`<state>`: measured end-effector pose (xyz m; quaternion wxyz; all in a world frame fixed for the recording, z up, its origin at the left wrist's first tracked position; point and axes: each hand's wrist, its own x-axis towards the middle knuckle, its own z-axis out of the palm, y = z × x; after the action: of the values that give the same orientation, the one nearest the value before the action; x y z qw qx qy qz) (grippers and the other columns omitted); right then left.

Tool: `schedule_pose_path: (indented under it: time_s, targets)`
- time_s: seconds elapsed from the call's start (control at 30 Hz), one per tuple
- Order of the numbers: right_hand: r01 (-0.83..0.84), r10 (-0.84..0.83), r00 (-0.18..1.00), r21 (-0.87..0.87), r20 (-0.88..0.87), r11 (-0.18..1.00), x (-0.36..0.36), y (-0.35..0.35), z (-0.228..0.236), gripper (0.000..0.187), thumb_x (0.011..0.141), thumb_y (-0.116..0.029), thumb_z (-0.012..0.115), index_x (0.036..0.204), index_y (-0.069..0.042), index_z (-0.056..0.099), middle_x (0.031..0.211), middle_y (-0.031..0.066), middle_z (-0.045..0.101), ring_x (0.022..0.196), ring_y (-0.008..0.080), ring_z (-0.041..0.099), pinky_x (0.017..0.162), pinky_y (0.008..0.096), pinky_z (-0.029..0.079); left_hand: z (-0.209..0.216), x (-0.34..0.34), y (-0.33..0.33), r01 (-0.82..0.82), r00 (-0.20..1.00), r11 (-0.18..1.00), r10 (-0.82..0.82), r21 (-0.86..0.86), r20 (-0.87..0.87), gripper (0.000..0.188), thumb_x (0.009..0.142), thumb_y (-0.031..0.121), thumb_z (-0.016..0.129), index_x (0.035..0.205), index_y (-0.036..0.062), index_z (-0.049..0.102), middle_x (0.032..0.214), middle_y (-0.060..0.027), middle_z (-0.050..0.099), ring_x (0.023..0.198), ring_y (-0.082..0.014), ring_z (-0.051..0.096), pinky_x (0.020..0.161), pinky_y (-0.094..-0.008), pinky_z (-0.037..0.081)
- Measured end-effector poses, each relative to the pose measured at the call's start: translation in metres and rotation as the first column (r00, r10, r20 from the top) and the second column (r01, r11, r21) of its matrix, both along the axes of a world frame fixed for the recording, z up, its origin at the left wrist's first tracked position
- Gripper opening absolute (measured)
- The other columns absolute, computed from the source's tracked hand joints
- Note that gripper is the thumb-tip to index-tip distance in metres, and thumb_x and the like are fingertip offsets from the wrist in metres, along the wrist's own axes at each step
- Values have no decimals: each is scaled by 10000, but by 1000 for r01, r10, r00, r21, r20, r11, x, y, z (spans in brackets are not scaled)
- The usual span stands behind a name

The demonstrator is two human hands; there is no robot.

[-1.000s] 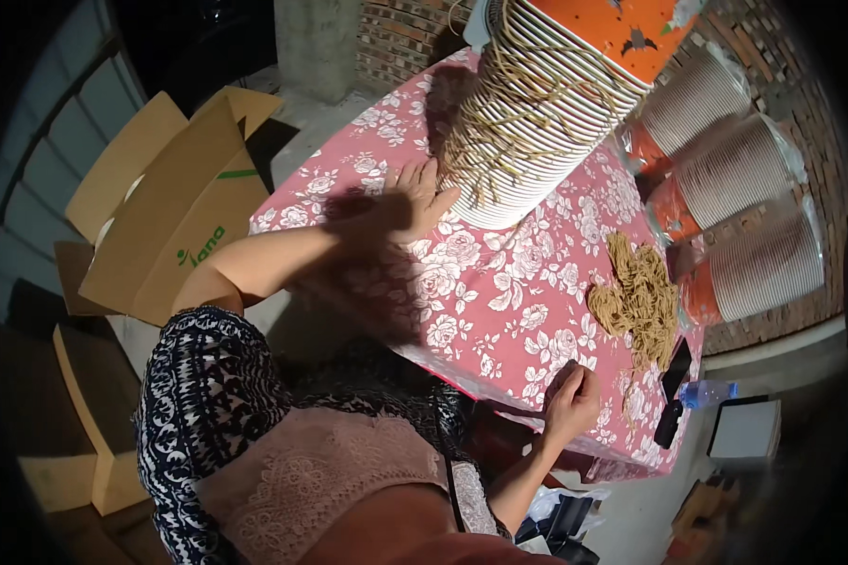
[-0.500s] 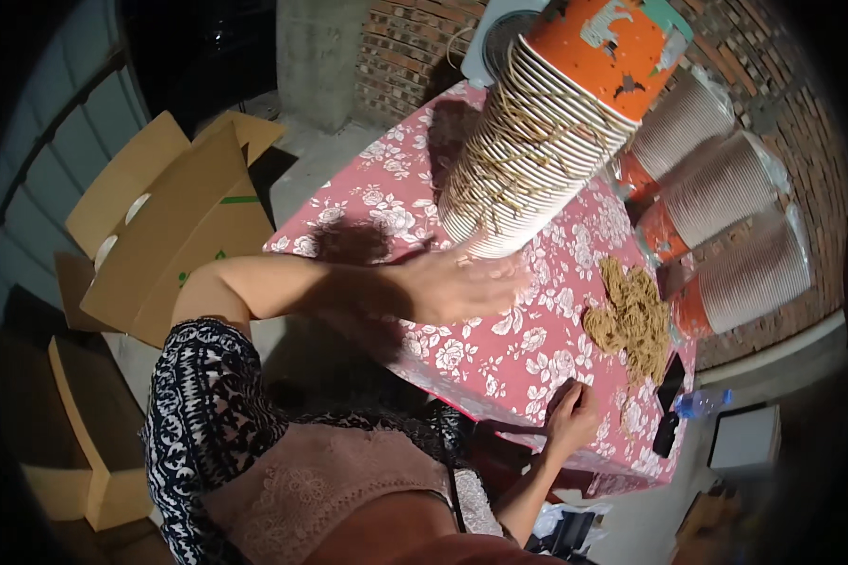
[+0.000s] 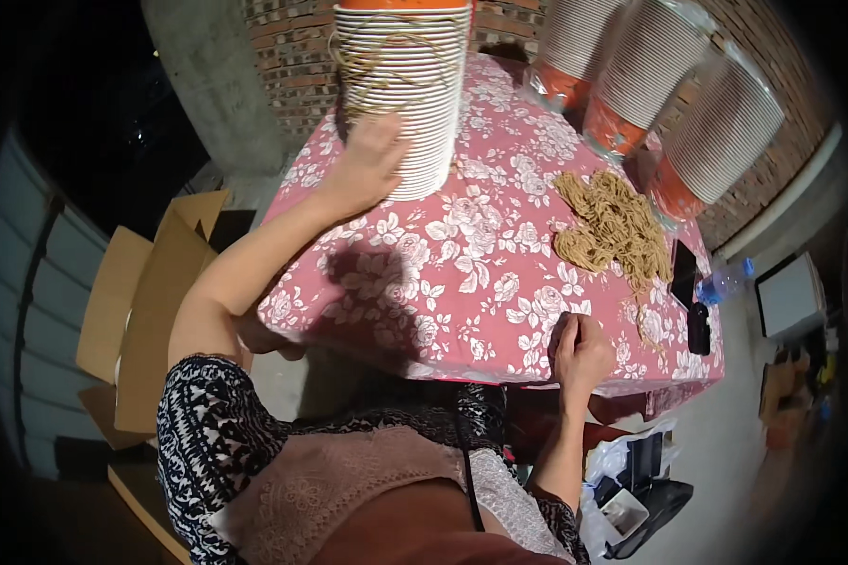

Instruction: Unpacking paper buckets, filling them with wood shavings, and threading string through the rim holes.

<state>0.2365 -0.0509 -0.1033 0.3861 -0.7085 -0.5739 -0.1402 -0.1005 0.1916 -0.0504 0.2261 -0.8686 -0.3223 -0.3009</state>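
A tall stack of white-rimmed paper buckets stands upright on the table, its orange top cut off by the picture's upper edge. Thin tan cords lie in loose loops round its upper part. My left hand is against the lower left side of the stack, fingers curled just below the cords. What those fingers hold, if anything, is hidden. My right hand rests closed at the table's front edge, and I cannot see into it. Beyond it lies a tangled heap of tan cord, with a loose strand trailing toward the front.
A pink flowered cloth covers the table. Three plastic-wrapped bucket stacks lean at the back right. A phone, a black object and a water bottle are at the right edge. Cardboard boxes stand at left.
The view has turned, and the stack now looks more upright. My left hand has gone from a blurred, outstretched pose near the stack's base to curled fingers against its side. My right hand stays closed.
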Motion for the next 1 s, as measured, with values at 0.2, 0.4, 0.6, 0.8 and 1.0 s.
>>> schedule_pose_path:
  time_s: [0.2, 0.4, 0.6, 0.8, 1.0]
  targets:
    - [-64, 65, 997, 12, -29, 998, -2, 3, 2, 105, 841, -155, 632, 804, -62, 664, 740, 130, 633, 645, 325, 611, 569, 419, 467, -17, -8, 0, 22, 786, 922, 223, -387, 577, 1174, 573, 303, 878, 1407, -89, 151, 1368, -290, 344, 1284, -405, 368, 1088, -435, 308]
    - [-154, 182, 977, -219, 113, 964, 0, -1, 20, 410, 776, -285, 663, 1124, -72, 623, 1174, 170, 543, 1123, 356, 468, 934, 492, 367, -27, 15, 36, 104, 776, 889, 208, -446, 595, 1160, 558, 313, 895, 1352, -110, 164, 1353, -255, 372, 1262, -345, 414, 1071, -376, 337]
    - [-223, 293, 935, -310, 200, 924, 1, -4, 23, 514, 819, -416, 625, 1228, -105, 615, 1315, 231, 498, 1206, 443, 443, 1012, 558, 335, -31, 41, 82, 68, 843, 886, 194, -458, 502, 1194, 585, 454, 844, 1404, -100, 175, 1383, -267, 295, 1294, -377, 353, 1114, -375, 259]
    - [-293, 382, 908, -389, 174, 874, 2, -12, 37, 536, 801, -417, 654, 1265, -155, 608, 1358, 238, 455, 1241, 452, 412, 1024, 579, 320, -23, 75, 115, 76, 774, 863, 265, -500, 575, 1304, 531, 430, 882, 1330, -196, 63, 1331, -346, 372, 1251, -400, 433, 1060, -392, 361]
    - [-300, 384, 912, -405, 143, 864, -1, -8, 39, 521, 816, -401, 641, 1274, -155, 605, 1382, 223, 447, 1255, 436, 406, 1041, 562, 307, -40, 65, 122, 122, 773, 848, 245, -516, 585, 1157, 651, 458, 817, 1346, -168, 136, 1287, -366, 433, 1221, -388, 475, 1033, -378, 387]
